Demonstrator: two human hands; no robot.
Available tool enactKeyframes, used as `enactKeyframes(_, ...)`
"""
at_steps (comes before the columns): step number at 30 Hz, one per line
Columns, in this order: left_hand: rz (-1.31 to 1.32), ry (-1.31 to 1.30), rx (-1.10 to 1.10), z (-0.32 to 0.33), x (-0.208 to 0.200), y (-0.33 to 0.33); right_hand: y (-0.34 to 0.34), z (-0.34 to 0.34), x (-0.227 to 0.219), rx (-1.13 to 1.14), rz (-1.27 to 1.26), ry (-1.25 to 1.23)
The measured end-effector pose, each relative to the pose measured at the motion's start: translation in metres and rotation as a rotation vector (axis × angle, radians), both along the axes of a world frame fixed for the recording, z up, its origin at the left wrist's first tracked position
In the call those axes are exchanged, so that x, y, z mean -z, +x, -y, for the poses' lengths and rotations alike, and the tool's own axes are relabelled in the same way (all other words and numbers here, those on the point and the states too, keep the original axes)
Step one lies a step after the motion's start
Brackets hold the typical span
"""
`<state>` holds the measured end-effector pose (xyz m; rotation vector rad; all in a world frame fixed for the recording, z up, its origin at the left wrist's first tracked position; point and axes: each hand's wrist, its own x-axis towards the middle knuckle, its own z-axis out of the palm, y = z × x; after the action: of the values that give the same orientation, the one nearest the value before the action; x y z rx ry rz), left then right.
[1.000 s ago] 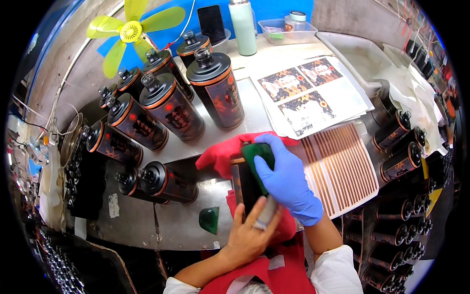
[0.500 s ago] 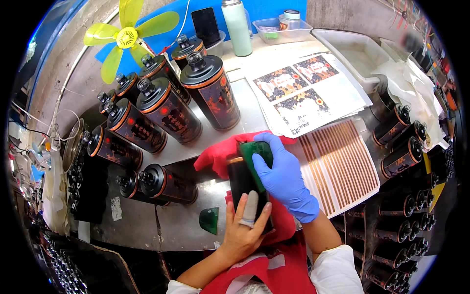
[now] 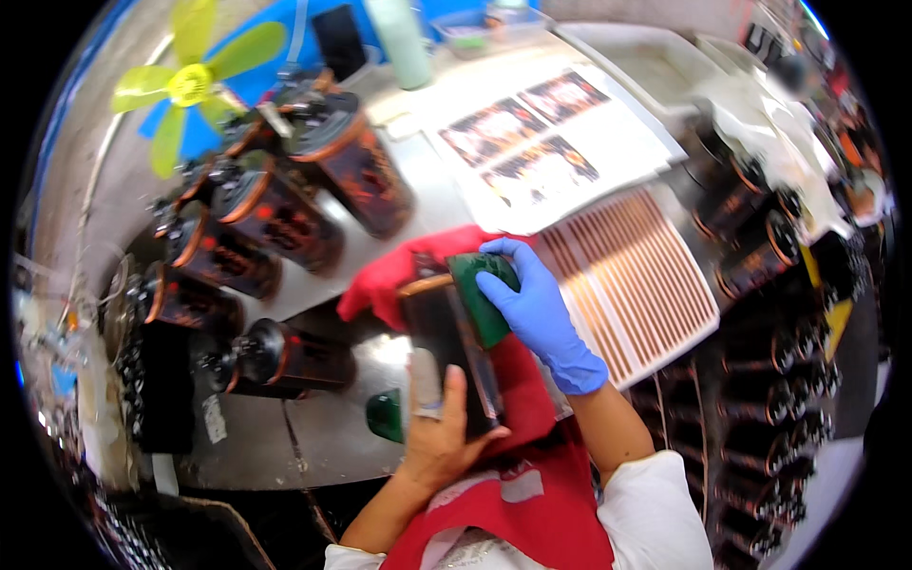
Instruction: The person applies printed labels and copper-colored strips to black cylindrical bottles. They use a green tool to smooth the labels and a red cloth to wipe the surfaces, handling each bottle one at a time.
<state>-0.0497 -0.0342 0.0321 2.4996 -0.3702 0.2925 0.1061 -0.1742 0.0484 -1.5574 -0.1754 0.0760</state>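
In the middle, over a red cloth [image 3: 380, 274], lies a black bottle [image 3: 439, 328] with an orange rim line at its far end. My bare left hand [image 3: 439, 423], with a pale cover on one finger, grips the bottle's near part. A blue glove covers my right hand [image 3: 540, 309], which pinches a flat green scraper [image 3: 483, 302] against the bottle's right side. A second green piece [image 3: 384, 416] rests on the metal table just left of my left hand. Motion blurs the bottle's surface.
Several black bottles with orange bands [image 3: 280, 214] stand at the left, near a yellow-green fan [image 3: 190, 85]. Printed label sheets [image 3: 532, 199] and a striped copper-coloured sheet [image 3: 632, 285] lie at the right. Beyond are a white basin [image 3: 636, 57] and more bottles [image 3: 760, 252].
The view has shifted, so the scene slides left and up. My left hand's fingers have shifted to the left on the bottle, which now shows more of its black side. The scraper stays in my right hand.
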Motion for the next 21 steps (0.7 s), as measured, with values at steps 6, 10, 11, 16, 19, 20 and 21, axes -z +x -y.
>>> enactKeyframes(6,-0.069,-0.248,0.046,-0.02,0.015,-0.008,-0.074,0.127,0.014,0.174,-0.381,0.088)
enactKeyframes(10,0.032,-0.314,0.066,-0.015,0.021,-0.004,-0.135,0.194,0.059,0.576,-0.761,0.105)
enactKeyframes(11,0.065,-0.297,0.061,-0.015,0.021,-0.002,-0.144,0.186,0.07,0.619,-0.777,0.039)
enactKeyframes(16,0.158,-0.217,0.039,-0.015,0.019,0.005,-0.139,0.154,0.123,0.696,-0.539,-0.088)
enactKeyframes(19,0.178,-0.158,0.034,-0.018,0.014,0.007,-0.141,0.154,0.111,0.63,-0.578,-0.026)
enactKeyframes(20,0.187,-0.12,0.033,-0.019,0.013,0.005,-0.147,0.158,0.095,0.567,-0.679,0.062)
enactKeyframes(21,0.141,-0.149,0.053,-0.022,0.015,0.003,-0.154,0.16,0.081,0.501,-0.751,0.131)
